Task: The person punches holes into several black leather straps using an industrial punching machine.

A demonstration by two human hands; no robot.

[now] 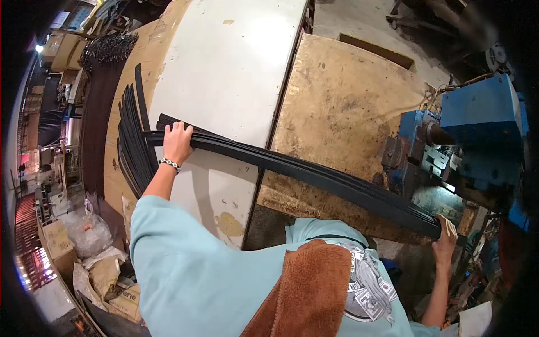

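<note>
A bundle of long, flat black strips (314,173) stretches across two tabletops, from upper left to lower right. My left hand (178,144) is closed over the bundle near its left end, with a beaded bracelet on the wrist. At the far right end, my right hand (445,240) grips the strips, fingers wrapped around the tip. Beyond my left hand lies a fanned pile of similar black strips (130,140), partly under the bundle's end. Whether the strips are leather or rubber I cannot make out.
The white tabletop (224,67) adjoins a worn wooden board (342,95). A blue machine (477,106) stands at the right, close to the bundle's right end. Dark brown strips (98,123) hang at the left edge, above cardboard and plastic bags (90,236).
</note>
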